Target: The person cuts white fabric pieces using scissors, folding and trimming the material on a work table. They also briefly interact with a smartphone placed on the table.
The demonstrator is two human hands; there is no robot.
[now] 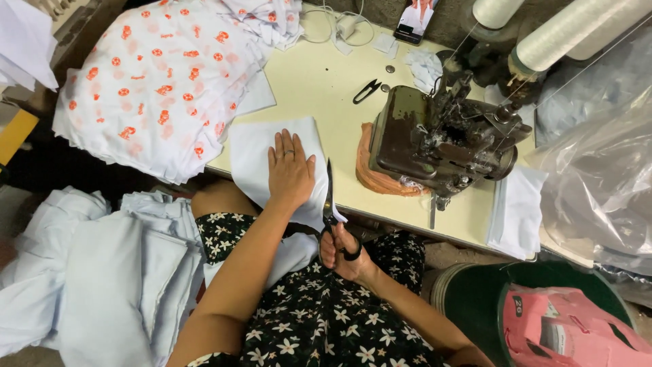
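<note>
My left hand (291,170) lies flat, fingers spread, on a white piece of fabric (252,158) at the near edge of the cream sewing table (319,81). My right hand (344,253) grips the black handles of a pair of scissors (330,198) whose blades point away from me along the fabric's right edge, right beside my left hand. The fabric hangs over the table edge onto my lap.
A dark overlock sewing machine (438,136) stands right of the scissors, with thread cones (564,30) behind it. A stack of white fabric with orange prints (159,81) fills the table's left. Small thread snips (367,90), a pale blue fabric pile (95,272), a green bin (475,299).
</note>
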